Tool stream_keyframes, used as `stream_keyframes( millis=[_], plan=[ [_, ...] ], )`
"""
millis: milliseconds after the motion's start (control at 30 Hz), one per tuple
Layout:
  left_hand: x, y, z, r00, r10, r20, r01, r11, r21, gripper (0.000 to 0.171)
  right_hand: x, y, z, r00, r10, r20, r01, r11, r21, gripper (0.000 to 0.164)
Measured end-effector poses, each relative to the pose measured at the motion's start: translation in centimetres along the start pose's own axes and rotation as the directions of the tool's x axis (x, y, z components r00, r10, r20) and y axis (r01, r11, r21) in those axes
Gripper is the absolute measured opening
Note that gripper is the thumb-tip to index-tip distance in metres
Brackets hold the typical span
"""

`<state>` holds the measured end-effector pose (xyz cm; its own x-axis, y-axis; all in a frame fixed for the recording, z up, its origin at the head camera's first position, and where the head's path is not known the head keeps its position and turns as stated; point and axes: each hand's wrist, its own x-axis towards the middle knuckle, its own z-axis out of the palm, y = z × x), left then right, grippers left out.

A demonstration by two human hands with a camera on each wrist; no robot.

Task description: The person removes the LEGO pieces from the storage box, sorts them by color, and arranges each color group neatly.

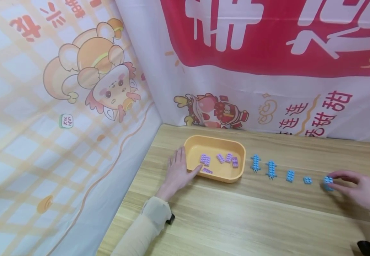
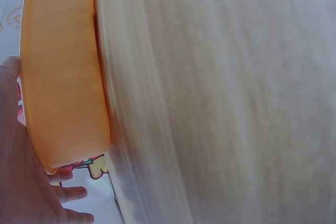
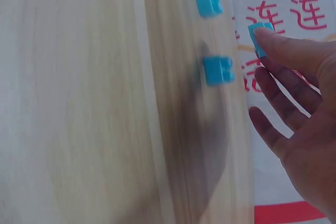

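My right hand pinches a small blue toy building brick between thumb and fingertip, over the right side of the table; its other fingers spread apart below. To the left of that hand stand a small blue brick, a longer blue brick and two blue wheel-base-like pieces with side pegs, in a row. At the left end of the yellow tray, my left hand rests against the corner. Its fingers lie straight along the outside, the thumb at the near rim. Several purple bricks lie inside the tray.
The wooden table meets a printed cloth wall behind and another printed cloth on the left. Dark wrist-worn devices show on both arms.
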<state>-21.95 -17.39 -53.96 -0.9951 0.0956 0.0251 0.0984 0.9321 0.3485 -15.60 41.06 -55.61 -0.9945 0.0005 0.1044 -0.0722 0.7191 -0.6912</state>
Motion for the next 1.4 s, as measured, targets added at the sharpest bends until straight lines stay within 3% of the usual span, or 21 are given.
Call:
stream_keyframes(
  millis=[200, 300, 567, 633, 767, 900, 1100, 1400],
  plan=[
    [0.0, 0.1, 0.0, 1.0, -0.001, 0.002, 0.001, 1.0, 0.012, 0.119, -0.3, 1.9, -0.4, 0.995, -0.071, -0.064, 0.072, 0.997, 0.02, 0.019],
    [0.0, 0.2, 0.0, 1.0, -0.002, 0.001, 0.002, 1.0, 0.017, 0.119, -0.5, 2.8, -0.6, 0.995, -0.066, -0.069, 0.072, 0.994, 0.084, 0.018],
    [0.1, 0.0, 0.1, 1.0, -0.007, -0.003, 0.007, 1.0, 0.02, 0.119, -1.0, 4.3, -0.8, 0.995, -0.051, -0.081, 0.072, 0.958, 0.278, 0.04],
    [0.1, 0.0, 0.1, 1.0, -0.009, -0.001, 0.009, 1.0, 0.017, 0.119, -1.0, 4.5, -1.0, 0.996, -0.035, -0.086, 0.057, 0.961, 0.271, 0.037],
    [0.2, 0.1, -0.1, 1.0, -0.01, 0.005, 0.01, 1.0, 0.013, 0.119, -0.7, 4.8, -1.4, 0.996, 0.015, -0.086, -0.001, 0.989, 0.15, 0.026],
    [0.2, 0.0, -0.1, 1.0, -0.009, 0.005, 0.009, 1.0, 0.011, 0.118, -0.5, 5.2, -1.6, 0.996, 0.036, -0.078, -0.03, 0.997, 0.077, 0.018],
    [0.2, 0.0, -0.1, 1.0, 0.002, -0.004, -0.002, 1.0, 0.017, 0.118, -0.6, 5.2, -1.2, 0.996, 0.01, -0.084, -0.012, 1.0, -0.024, 0.031],
    [0.1, -0.1, 0.0, 1.0, 0.012, -0.006, -0.012, 1.0, 0.007, 0.117, -1.3, 5.6, -0.5, 0.991, -0.034, -0.127, 0.038, 0.999, 0.027, 0.027]
  ],
)
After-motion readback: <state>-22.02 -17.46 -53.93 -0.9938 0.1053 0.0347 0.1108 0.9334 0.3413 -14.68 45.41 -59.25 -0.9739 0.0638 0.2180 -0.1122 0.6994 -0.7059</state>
